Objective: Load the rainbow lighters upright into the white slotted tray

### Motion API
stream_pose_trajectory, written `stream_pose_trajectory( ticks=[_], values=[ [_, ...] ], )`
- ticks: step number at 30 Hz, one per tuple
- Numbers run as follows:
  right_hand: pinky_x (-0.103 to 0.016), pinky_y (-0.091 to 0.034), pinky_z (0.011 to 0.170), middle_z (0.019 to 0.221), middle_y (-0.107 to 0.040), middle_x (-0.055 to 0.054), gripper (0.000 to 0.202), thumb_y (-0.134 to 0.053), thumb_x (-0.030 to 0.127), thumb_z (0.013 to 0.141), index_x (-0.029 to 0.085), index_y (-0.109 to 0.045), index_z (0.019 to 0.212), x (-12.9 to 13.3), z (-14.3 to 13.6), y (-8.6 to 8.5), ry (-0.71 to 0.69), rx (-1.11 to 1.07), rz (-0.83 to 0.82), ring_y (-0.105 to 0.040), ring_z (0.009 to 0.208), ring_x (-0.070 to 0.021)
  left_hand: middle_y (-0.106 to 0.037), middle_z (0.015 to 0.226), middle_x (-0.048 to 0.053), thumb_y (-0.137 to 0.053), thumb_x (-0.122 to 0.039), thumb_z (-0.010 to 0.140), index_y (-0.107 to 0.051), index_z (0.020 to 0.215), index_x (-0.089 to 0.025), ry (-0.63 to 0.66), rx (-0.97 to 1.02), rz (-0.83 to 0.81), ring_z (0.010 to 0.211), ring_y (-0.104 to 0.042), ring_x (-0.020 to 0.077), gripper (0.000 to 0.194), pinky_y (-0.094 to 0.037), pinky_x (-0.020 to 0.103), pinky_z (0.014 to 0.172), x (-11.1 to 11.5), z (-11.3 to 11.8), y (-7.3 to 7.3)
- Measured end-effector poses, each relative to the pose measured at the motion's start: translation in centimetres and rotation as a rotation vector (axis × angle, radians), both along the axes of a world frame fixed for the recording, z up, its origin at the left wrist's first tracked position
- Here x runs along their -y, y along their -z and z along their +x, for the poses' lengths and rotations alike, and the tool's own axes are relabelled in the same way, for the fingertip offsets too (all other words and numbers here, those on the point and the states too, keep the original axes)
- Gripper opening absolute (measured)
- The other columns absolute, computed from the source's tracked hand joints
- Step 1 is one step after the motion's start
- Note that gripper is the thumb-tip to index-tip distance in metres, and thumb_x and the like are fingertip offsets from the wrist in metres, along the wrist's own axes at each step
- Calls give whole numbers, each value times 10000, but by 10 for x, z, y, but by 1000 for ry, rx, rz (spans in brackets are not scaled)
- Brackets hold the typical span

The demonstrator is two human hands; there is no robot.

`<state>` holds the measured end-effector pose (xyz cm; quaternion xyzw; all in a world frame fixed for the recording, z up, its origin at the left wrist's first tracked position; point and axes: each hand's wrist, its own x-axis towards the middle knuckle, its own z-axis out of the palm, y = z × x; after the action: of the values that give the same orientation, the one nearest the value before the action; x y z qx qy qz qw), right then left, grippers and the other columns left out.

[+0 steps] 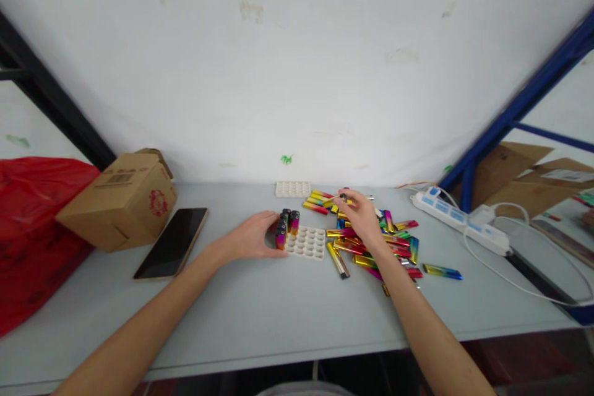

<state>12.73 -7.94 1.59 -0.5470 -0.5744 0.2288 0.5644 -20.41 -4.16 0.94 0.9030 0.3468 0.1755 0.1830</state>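
Observation:
A white holed tray (309, 242) lies on the table, with several shiny lighters (281, 236) standing upright in its left part. My left hand (255, 235) is curled round the tray's left end, its thumb at the near corner and its fingers behind the lighters. Above the far side of a loose pile of lighters (399, 246), my right hand (361, 213) pinches one yellow lighter (330, 200) by its dark top end. That lighter points left, nearly level. Parts of the pile are hidden under my right hand and forearm.
A second white tray (292, 189) lies by the wall. On the left are a phone (174, 242), a cardboard box (120, 201) and a red bag (41, 235). A white power strip (461, 223) with cables lies at the right, near a blue metal post (468, 179).

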Motion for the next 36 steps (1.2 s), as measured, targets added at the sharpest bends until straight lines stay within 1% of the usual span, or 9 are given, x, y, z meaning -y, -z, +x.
stream_pose_trajectory(
  ticks=[2, 4, 7, 9, 12, 18, 22, 28, 36],
  values=[
    [-467, -627, 1002, 1095, -853, -101, 590, -836, 816, 842, 260, -763, 1024, 6, -16, -4, -138, -273, -72, -786, 1092, -318, -801, 1172, 126, -952, -677, 742, -740, 1146, -218, 0, -1, 0, 1105, -773, 377, 647, -628, 480, 1041, 0, 0, 0],
    [-425, -647, 901, 938, -822, -44, 598, -830, 838, 849, 283, -699, 1029, 13, -32, -7, -290, -429, -164, -790, 928, -276, -800, 1202, 139, -951, -658, 750, -736, 1199, -203, 8, -2, -8, 1126, -770, 384, 674, -619, 498, 1073, 0, 0, 1],
    [-354, -608, 678, 779, -675, 43, 608, -813, 839, 874, 305, -612, 1081, 22, -51, -7, -466, -442, -235, -657, 664, -199, -801, 1232, 145, -949, -651, 758, -733, 1227, -199, 17, -6, -26, 1135, -769, 388, 686, -610, 503, 1090, -1, 1, 0],
    [-306, -513, 547, 713, -536, 82, 589, -727, 859, 935, 309, -571, 1076, 25, -58, -5, -508, -352, -255, -515, 562, -163, -803, 1221, 137, -941, -674, 761, -737, 1198, -211, 17, -9, -31, 1125, -771, 389, 668, -614, 495, 1068, -1, 1, -1],
    [-279, -358, 480, 655, -390, 92, 565, -583, 856, 1029, 300, -526, 950, 27, -62, -3, -462, -114, -235, -376, 528, -150, -806, 1204, 125, -926, -696, 768, -737, 1176, -219, 22, 2, -25, 1119, -770, 383, 655, -616, 484, 1057, -1, 0, 0],
    [-296, -283, 588, 621, -376, 60, 571, -621, 666, 1040, 264, -403, 697, 32, -65, -7, -215, 229, -34, -377, 609, -141, -812, 1218, 128, -928, -701, 761, -742, 1200, -219, 21, 18, -13, 1130, -765, 379, 678, -612, 484, 1076, -1, -1, 2],
    [-307, -223, 574, 566, -308, 71, 514, -626, 531, 950, 278, -316, 627, 33, -70, -5, -152, 260, -35, -299, 574, -123, -810, 1219, 126, -932, -717, 750, -743, 1191, -223, 8, 7, -9, 1131, -765, 383, 688, -612, 487, 1081, -1, -1, 4],
    [-298, -232, 579, 562, -360, 62, 381, -585, 455, 872, 276, -354, 628, 32, -72, 0, -120, 242, -43, -331, 586, -129, -802, 1238, 132, -944, -704, 750, -730, 1210, -225, 6, -14, -11, 1168, -767, 391, 697, -603, 483, 1098, -2, 0, 4],
    [-306, -247, 583, 551, -342, 64, 546, -608, 594, 984, 279, -343, 627, 33, -73, -5, -106, 282, 1, -322, 571, -135, -798, 1257, 144, -945, -681, 769, -727, 1234, -219, 14, -18, -23, 1188, -762, 391, 691, -591, 489, 1113, -1, -1, 2]
  ],
)
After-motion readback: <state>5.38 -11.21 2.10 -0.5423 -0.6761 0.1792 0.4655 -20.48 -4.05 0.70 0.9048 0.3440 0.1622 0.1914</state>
